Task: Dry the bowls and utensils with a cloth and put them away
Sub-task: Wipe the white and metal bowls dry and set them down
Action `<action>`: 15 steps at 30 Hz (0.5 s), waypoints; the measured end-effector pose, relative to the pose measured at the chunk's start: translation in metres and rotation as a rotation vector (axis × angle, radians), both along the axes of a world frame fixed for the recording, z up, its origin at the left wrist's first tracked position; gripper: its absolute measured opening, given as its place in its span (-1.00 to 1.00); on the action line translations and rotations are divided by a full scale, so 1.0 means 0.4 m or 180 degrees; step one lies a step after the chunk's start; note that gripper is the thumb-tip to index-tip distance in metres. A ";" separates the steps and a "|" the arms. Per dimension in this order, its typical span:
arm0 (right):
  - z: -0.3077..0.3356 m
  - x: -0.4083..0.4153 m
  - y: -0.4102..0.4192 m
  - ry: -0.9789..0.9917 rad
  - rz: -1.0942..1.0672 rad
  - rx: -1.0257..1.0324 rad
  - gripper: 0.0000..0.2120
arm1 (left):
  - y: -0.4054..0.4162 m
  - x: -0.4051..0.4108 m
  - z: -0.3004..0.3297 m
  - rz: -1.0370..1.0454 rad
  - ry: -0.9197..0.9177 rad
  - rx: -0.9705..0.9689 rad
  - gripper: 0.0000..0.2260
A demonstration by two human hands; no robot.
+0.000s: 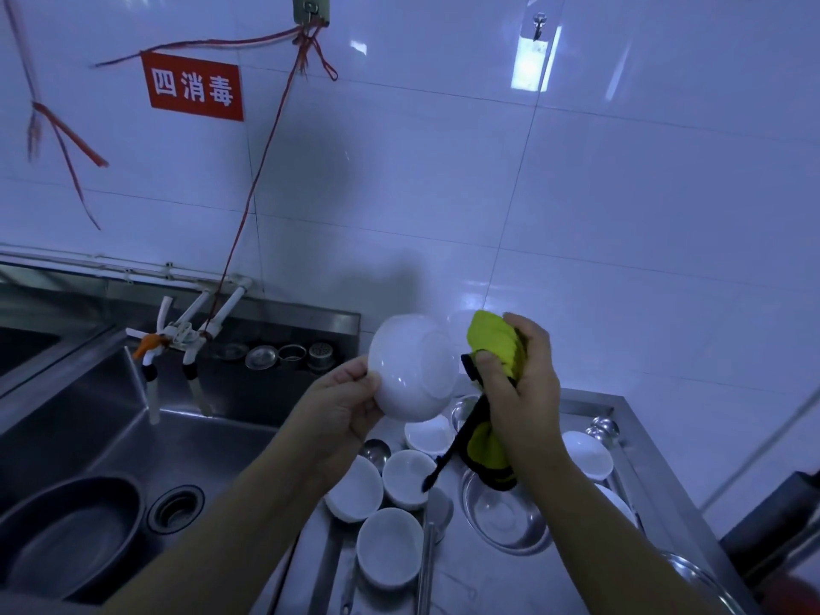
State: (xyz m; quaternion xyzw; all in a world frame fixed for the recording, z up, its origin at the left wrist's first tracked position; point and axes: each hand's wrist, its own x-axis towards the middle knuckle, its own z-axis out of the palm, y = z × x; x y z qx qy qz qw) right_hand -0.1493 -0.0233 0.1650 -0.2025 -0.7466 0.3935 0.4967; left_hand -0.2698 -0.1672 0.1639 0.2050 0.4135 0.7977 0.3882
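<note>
A: Bowl (415,372), white, held up over the counter (616,403) w/ its underside facing us. How far along?

B: Early, I'd judge. Approx six more bowls (390,545) plus ladles (376,452) sit on the counter below, none put away.

A: Hands?

B: Left hand (344,403) pinches the bowl's rim; right hand (517,377) clenched round the yellow cloth (494,341), just beside the bowl.

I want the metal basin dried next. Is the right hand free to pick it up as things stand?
Probably not yet. The right hand grips the yellow cloth, so its fingers are occupied. The metal basin itself lies uncovered below it on the counter, with only the cloth's dangling end above.
</note>
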 end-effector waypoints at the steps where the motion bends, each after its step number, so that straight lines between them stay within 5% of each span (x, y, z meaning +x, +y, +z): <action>1: 0.001 -0.003 -0.007 0.0017 0.0022 0.0284 -0.66 | 0.003 0.002 0.003 -0.0009 -0.0039 0.0014 -0.76; 15: -0.040 0.049 0.039 -0.0682 0.0475 0.2602 -0.73 | -0.008 -0.015 0.018 -0.0389 -0.0209 0.0052 -0.76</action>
